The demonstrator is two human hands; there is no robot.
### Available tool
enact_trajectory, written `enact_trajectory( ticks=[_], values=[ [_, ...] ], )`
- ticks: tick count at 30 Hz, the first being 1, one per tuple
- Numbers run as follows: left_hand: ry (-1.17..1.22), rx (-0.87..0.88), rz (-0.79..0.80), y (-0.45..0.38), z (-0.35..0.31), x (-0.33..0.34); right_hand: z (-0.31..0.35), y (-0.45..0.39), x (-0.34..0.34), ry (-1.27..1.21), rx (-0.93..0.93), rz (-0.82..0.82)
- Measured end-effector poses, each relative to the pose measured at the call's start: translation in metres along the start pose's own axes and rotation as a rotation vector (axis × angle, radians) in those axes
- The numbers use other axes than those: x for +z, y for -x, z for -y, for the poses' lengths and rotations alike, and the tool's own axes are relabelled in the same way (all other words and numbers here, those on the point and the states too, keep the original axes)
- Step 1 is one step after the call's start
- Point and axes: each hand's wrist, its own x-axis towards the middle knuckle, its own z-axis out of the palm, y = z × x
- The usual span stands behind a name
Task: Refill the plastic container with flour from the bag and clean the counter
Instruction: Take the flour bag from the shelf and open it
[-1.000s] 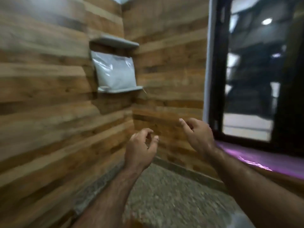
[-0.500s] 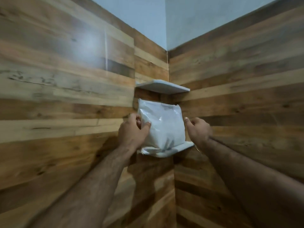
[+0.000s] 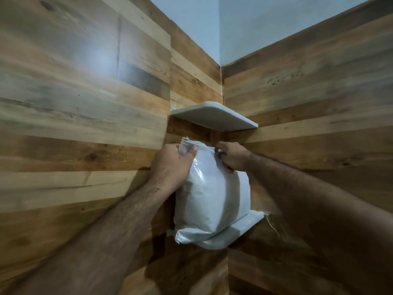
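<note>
Up in the corner, both arms reach forward and upward. The left hand [image 3: 170, 165] curls round the bunched top left corner of the flour bag [image 3: 212, 194], thumb across the front, a twist of plastic sticking up above the knuckles. The right hand [image 3: 232, 155] pinches the top right corner, fingers folded down over the edge. The two hands sit apart, the width of the bag's top between them. The white bag stands upright on the lower shelf [image 3: 240, 229], its bottom seam overhanging the front edge. Just above the hands juts an upper shelf [image 3: 212, 117], both fixed where the wood-panelled walls [image 3: 85, 103] meet.
</note>
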Motion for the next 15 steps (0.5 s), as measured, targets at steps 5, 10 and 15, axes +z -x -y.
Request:
enact_trajectory(
  ticks=[5,10,15],
  values=[
    [-0.114,0.127,-0.100,0.008,-0.007,0.004,-0.014,0.001,0.008,-0.002,-0.062,-0.166],
    [-0.134,0.212,-0.222,0.029,-0.037,0.013,-0.018,0.020,-0.001,-0.094,-0.036,-0.294],
    [-0.092,0.306,-0.281,0.066,-0.077,0.009,-0.017,0.068,-0.042,-0.062,-0.071,-0.330]
  ],
)
